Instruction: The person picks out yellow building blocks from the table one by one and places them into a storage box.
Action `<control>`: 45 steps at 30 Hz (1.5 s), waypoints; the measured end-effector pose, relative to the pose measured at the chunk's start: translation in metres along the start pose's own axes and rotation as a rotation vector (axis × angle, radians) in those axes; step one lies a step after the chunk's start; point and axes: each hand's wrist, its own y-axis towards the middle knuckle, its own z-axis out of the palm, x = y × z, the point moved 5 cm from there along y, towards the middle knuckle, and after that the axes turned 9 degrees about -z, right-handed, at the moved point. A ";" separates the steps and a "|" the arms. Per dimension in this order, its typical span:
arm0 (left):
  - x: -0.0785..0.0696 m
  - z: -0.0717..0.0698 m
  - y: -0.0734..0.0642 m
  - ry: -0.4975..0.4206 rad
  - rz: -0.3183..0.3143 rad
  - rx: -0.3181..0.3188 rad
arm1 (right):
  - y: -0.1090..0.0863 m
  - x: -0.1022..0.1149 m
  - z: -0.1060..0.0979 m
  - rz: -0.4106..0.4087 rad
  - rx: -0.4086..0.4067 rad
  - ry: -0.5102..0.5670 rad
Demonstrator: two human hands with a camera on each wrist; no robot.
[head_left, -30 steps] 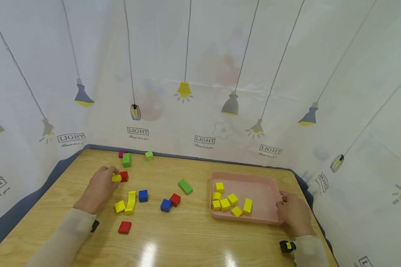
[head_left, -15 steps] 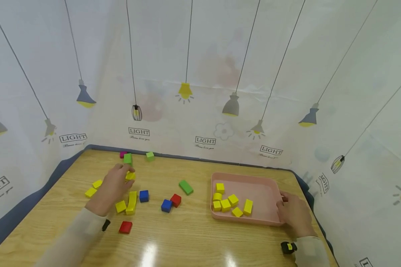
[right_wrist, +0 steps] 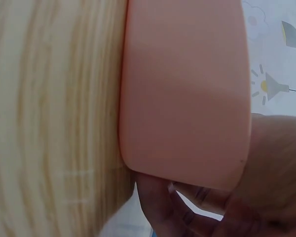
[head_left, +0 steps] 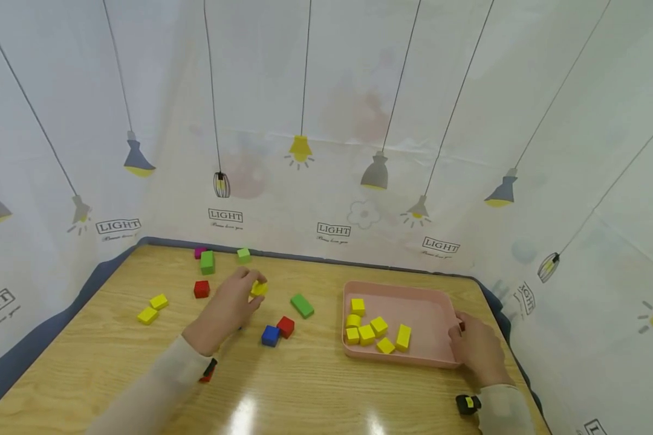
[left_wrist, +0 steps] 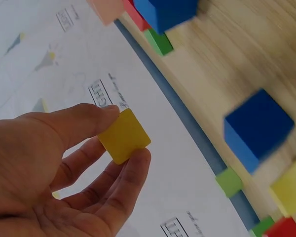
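Observation:
Thumb and fingertips of my left hand (head_left: 225, 311) pinch a yellow block (head_left: 259, 289), held above the table left of the tray. The left wrist view shows the square yellow block (left_wrist: 124, 137) between thumb and fingertips. With my right hand (head_left: 480, 349) I grip the right end of the pink tray (head_left: 427, 317). Its pink wall (right_wrist: 187, 89) fills much of the right wrist view, with fingers curled at its end. Inside the tray, several yellow blocks lie toward the left, among them one long block (head_left: 403, 337).
Near the left hand are a green block (head_left: 302, 306), a red cube (head_left: 285, 327) touching a blue cube (head_left: 270, 336), and another red cube (head_left: 202, 289). Two yellow blocks (head_left: 148, 315) lie far left. More green blocks (head_left: 207, 263) are at the back edge. My left forearm covers other blocks.
My left hand has picked up the yellow block beside the red cube and carried it right. The right hand and tray have stayed put.

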 end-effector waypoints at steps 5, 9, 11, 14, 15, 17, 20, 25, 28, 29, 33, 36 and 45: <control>-0.020 0.015 0.003 0.010 0.052 0.003 | 0.000 0.001 0.000 -0.015 -0.009 -0.023; -0.036 0.024 0.006 -0.001 0.054 0.029 | 0.000 0.002 -0.001 -0.017 -0.017 -0.040; -0.045 0.026 0.007 -0.010 0.058 0.041 | 0.000 0.002 -0.001 -0.012 -0.015 -0.038; -0.059 0.030 0.010 -0.020 0.078 0.045 | 0.001 0.002 -0.001 -0.005 -0.008 -0.036; -0.064 0.032 0.011 -0.027 0.082 0.049 | 0.001 0.002 -0.002 -0.005 -0.007 -0.036; -0.073 0.035 0.013 -0.031 0.094 0.056 | 0.002 0.003 -0.002 -0.010 -0.009 -0.038; -0.086 0.042 0.015 -0.025 0.107 0.073 | 0.003 0.005 -0.002 -0.022 -0.015 -0.038; -0.104 0.057 0.019 0.003 0.152 0.097 | 0.004 0.006 -0.001 -0.034 -0.014 -0.029; -0.114 0.066 0.021 0.017 0.183 0.106 | 0.003 0.006 0.001 -0.030 -0.012 -0.024; -0.118 0.070 0.021 0.021 0.191 0.110 | 0.003 0.006 0.001 -0.027 -0.011 -0.023; -0.132 0.081 0.022 0.007 0.201 0.143 | 0.002 0.004 0.003 -0.006 -0.002 -0.030; -0.144 0.089 0.023 0.005 0.176 0.181 | 0.001 0.004 0.003 0.010 -0.002 -0.034; -0.175 0.121 0.033 0.009 0.183 0.224 | 0.001 0.003 0.000 0.030 0.016 -0.041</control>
